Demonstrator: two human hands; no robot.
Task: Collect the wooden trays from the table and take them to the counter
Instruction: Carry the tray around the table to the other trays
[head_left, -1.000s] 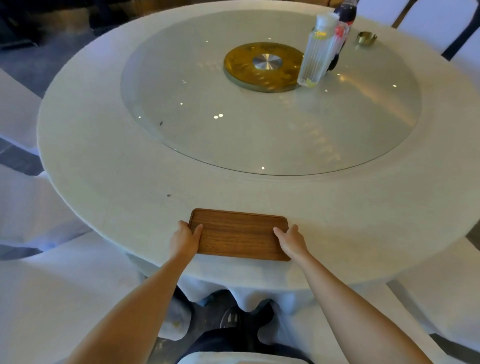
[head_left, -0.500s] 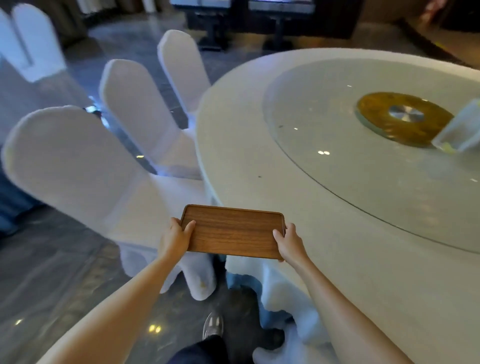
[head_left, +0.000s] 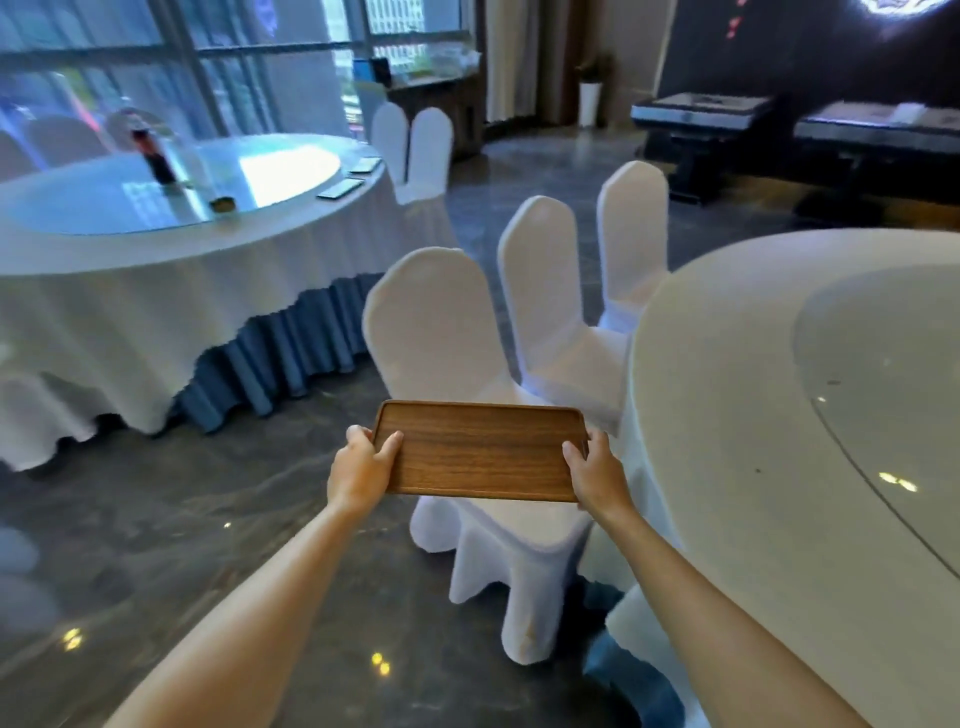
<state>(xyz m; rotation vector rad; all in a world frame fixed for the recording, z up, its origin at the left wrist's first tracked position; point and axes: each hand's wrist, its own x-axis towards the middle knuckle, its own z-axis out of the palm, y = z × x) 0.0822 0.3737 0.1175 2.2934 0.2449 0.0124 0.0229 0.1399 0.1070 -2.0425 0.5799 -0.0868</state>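
A rectangular wooden tray (head_left: 480, 448) with a low rim is held level in the air in front of me, over a white-covered chair. My left hand (head_left: 361, 467) grips its left short end, thumb on top. My right hand (head_left: 597, 470) grips its right short end the same way. The tray is empty. The round table (head_left: 753, 415) with the white cloth and glass turntable lies to my right. On the far round table (head_left: 130, 244) at the left lie two flat rectangular trays (head_left: 353, 179) near its right edge, too blurred to tell their material.
Three white-covered chairs (head_left: 436, 332) stand along the near table's left side, right below and beyond the tray. Dark polished floor (head_left: 156, 545) opens to the left and between the tables. A dark bottle (head_left: 156, 150) stands on the far table. Dark low counters (head_left: 701, 114) line the back wall.
The tray has been lifted off the near table and carried leftward. My view has swung left, away from the table, toward the chairs and the far table. Both hands keep their grip.
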